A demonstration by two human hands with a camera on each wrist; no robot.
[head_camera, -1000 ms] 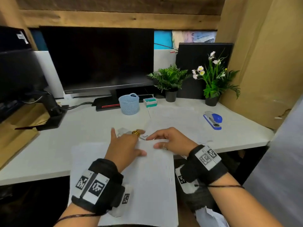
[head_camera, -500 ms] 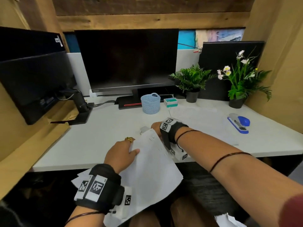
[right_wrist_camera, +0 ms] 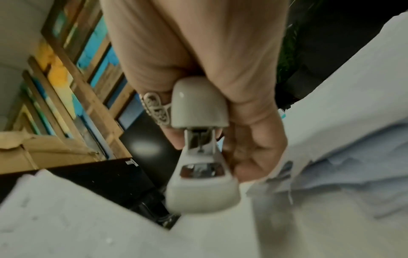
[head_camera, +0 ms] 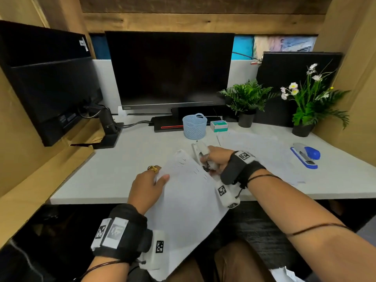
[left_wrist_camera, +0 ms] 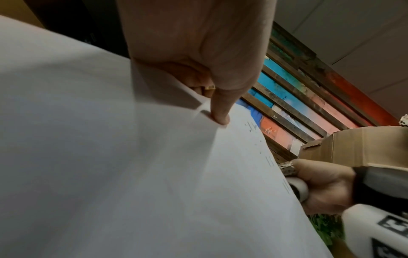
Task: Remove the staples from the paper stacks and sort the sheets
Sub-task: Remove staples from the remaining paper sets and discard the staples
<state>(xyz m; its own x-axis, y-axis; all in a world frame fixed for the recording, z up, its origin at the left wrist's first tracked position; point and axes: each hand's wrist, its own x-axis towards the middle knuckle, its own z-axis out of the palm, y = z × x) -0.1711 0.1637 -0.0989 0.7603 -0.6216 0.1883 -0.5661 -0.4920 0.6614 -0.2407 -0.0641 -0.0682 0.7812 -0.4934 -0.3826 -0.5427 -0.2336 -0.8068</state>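
Observation:
My left hand (head_camera: 151,183) pinches the white paper stack (head_camera: 189,202) near its top edge, thumb on top, and holds it tilted over the desk's front edge. Several staples (head_camera: 196,170) run along the stack's upper right edge. Just right of that edge, my right hand (head_camera: 213,157) grips a small grey stapler-shaped tool (head_camera: 200,149). In the right wrist view the tool (right_wrist_camera: 200,144) points at the paper (right_wrist_camera: 66,220) with its jaws slightly apart. The left wrist view shows my thumb (left_wrist_camera: 218,111) pressing the stack (left_wrist_camera: 132,174).
Loose white sheets (head_camera: 254,143) lie on the white desk (head_camera: 122,159) at the right, beside a blue stapler (head_camera: 305,156). A blue mesh basket (head_camera: 195,126), a staple box (head_camera: 219,126), two potted plants and two monitors stand at the back.
The stack lay flat under both hands; my left hand has since lifted and tilted it. My right hand has picked up the grey tool and brought it to the stapled edge.

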